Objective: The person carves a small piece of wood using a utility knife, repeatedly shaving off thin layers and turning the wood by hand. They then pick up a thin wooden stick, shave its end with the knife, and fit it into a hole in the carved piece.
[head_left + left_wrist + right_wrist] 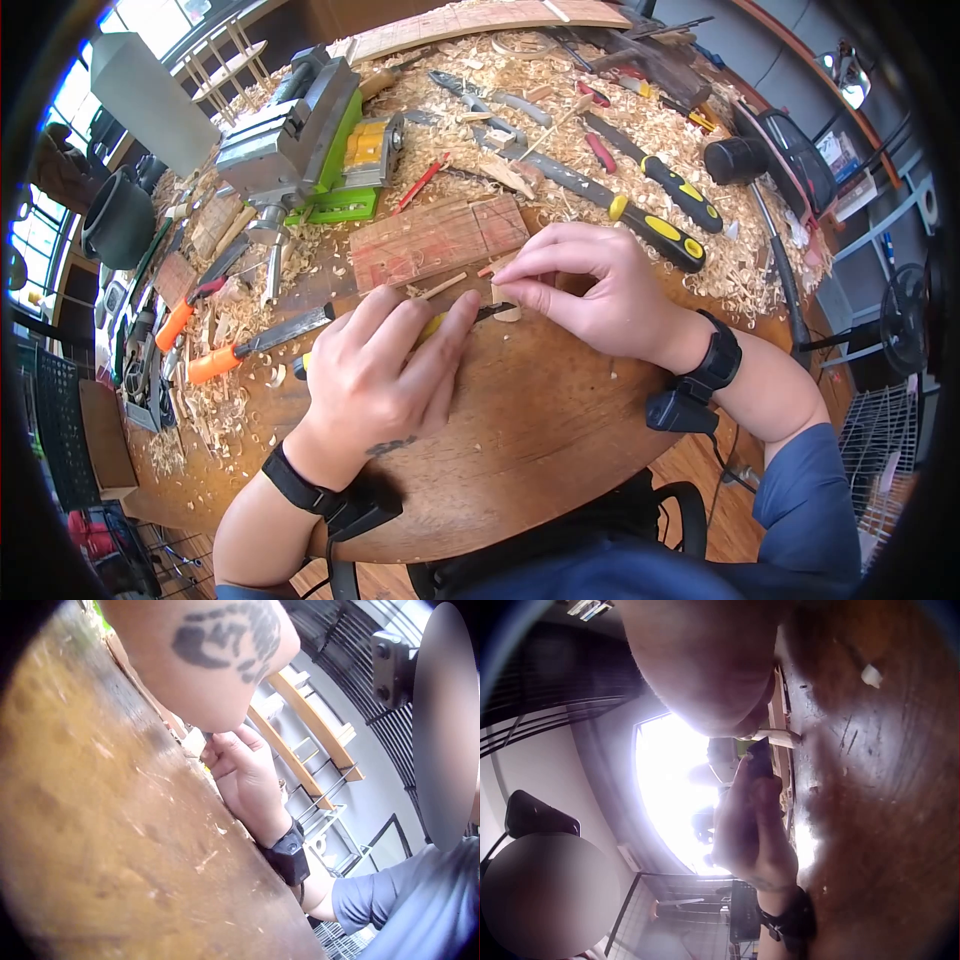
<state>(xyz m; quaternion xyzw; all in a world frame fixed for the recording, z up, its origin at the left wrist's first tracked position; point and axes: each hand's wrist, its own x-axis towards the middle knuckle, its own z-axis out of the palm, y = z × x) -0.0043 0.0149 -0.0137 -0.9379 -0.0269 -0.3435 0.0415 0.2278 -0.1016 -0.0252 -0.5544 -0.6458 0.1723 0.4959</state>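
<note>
My left hand point(375, 365) grips a yellow-handled knife point(433, 325); its dark blade points right toward the other hand. Thumb and forefinger of my right hand point(610, 290) pinch a small piece of wood point(497, 293) close to the blade, largely hidden by the fingertips. In the right wrist view the knife's dark front end point(759, 756) sticks out of the left hand, with pale wood point(780, 737) beside it. A thin wooden stick point(445, 286) lies just beyond the left fingers. Behind both hands sits a flat board point(435, 243) with red marks.
A vise point(290, 150) on a green base stands at back left. Orange-handled chisels point(215, 364) lie left of the hands. Yellow-and-black-handled files point(660, 232), a black mallet point(735, 160) and wood shavings point(560, 140) cover the bench's far side.
</note>
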